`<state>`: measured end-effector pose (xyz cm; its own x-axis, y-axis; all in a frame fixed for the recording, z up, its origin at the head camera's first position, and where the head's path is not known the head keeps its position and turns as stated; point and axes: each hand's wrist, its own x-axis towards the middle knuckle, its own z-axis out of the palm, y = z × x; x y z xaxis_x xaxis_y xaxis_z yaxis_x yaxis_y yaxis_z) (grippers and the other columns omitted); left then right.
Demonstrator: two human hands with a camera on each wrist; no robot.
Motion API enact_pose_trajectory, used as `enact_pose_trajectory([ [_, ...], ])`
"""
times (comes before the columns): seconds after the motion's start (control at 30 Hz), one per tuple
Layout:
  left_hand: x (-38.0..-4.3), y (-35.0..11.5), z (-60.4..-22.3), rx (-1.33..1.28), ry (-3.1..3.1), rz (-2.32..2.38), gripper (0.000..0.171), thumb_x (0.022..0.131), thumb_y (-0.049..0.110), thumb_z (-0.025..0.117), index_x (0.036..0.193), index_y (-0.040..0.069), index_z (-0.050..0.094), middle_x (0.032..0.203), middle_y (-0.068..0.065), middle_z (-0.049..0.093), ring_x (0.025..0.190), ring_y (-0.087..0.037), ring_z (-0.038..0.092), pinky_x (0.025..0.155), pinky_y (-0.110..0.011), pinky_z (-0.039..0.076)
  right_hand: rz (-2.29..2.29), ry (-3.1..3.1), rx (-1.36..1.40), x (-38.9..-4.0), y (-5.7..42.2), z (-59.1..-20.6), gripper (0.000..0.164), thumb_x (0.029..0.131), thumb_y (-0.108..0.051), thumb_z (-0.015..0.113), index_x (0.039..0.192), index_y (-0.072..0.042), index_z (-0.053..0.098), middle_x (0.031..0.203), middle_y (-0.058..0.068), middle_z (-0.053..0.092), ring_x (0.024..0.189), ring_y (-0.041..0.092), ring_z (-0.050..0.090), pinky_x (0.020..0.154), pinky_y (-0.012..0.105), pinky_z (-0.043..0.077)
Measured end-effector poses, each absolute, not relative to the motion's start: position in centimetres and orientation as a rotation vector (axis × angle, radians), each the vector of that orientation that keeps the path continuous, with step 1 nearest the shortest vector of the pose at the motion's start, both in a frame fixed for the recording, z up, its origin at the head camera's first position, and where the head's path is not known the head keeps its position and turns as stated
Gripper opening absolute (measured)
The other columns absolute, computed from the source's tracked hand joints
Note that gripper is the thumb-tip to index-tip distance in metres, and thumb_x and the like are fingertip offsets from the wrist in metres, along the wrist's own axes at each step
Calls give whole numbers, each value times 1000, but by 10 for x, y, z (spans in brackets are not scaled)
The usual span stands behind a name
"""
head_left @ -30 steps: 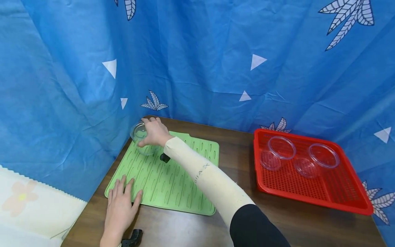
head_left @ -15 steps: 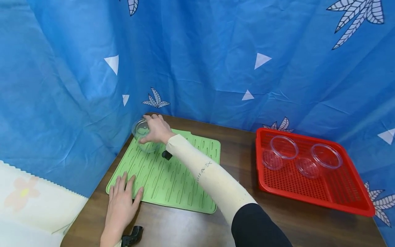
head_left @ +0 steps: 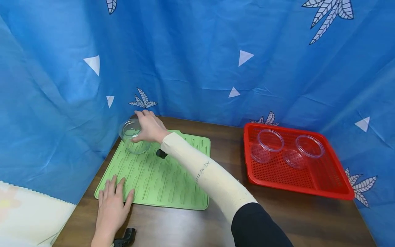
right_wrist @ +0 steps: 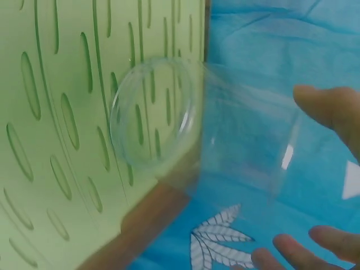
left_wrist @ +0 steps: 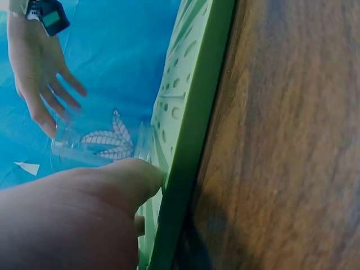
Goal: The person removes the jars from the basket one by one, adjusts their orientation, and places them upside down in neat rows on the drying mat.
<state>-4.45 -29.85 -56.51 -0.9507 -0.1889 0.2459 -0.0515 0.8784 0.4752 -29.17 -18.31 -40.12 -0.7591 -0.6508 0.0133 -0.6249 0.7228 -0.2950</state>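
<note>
A clear plastic cup [head_left: 136,145] stands on the green ridged mat [head_left: 166,178] at its far left corner. My right hand [head_left: 150,127] is at the top of this cup. In the right wrist view its thumb and fingers are spread about the upper end of the cup [right_wrist: 242,135], whose other ring-shaped end meets the mat. The left wrist view shows those fingers fairly straight; contact with the cup is hard to tell. My left hand [head_left: 110,209] rests on the mat's near left corner, fingers extended, the thumb [left_wrist: 135,180] by the mat's edge.
At the right of the brown wooden table [head_left: 172,226] is a red perforated basket [head_left: 296,192] holding two clear cups, the left cup [head_left: 270,140] and the right cup [head_left: 309,146]. A blue patterned curtain [head_left: 185,68] hangs behind and to the left.
The head view has shifted. My right hand has risen slightly off the top of the cup, while the cup stays at the mat's far left corner. My left hand stays on the mat.
</note>
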Motion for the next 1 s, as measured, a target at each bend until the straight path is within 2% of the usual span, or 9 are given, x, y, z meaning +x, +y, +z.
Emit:
enact_pose_trajectory([
  [0.17,-43,-297,-562,175,-2781,-702,60,112,28,64,150,-16,49,163,-46,28,150,-69,22,116,-87,16,-481,2856,-1013,-290,-167,-384,113,88,-55,91,174,-17,30,171,3,39,161,21,32,120,30,44],
  [0.37,-40,-296,-562,183,-2796,-712,61,113,28,62,151,-17,48,162,-48,27,149,-70,22,116,-87,14,-616,2897,-1013,-284,-132,-356,107,91,-48,90,173,-13,31,173,6,38,160,21,33,124,30,39],
  [0.53,-40,-297,-559,167,-2791,-692,60,112,27,63,149,-18,48,160,-49,28,147,-71,22,114,-88,15,-765,2967,-1003,-280,-89,-332,100,94,-45,88,171,-10,36,168,8,44,156,23,39,126,32,36],
  [0.73,-41,-298,-559,163,-2788,-689,60,112,27,63,149,-18,48,159,-49,28,146,-73,23,113,-90,16,-972,3039,-950,-279,-38,-316,90,94,-38,88,166,-6,44,162,10,51,151,26,46,124,33,39],
  [1.0,-42,-296,-559,162,-2816,-688,60,112,25,64,149,-19,47,159,-50,27,146,-73,22,111,-90,18,-1252,3104,-789,-279,48,-311,81,94,-29,88,160,0,51,155,17,58,143,33,54,120,46,43],
])
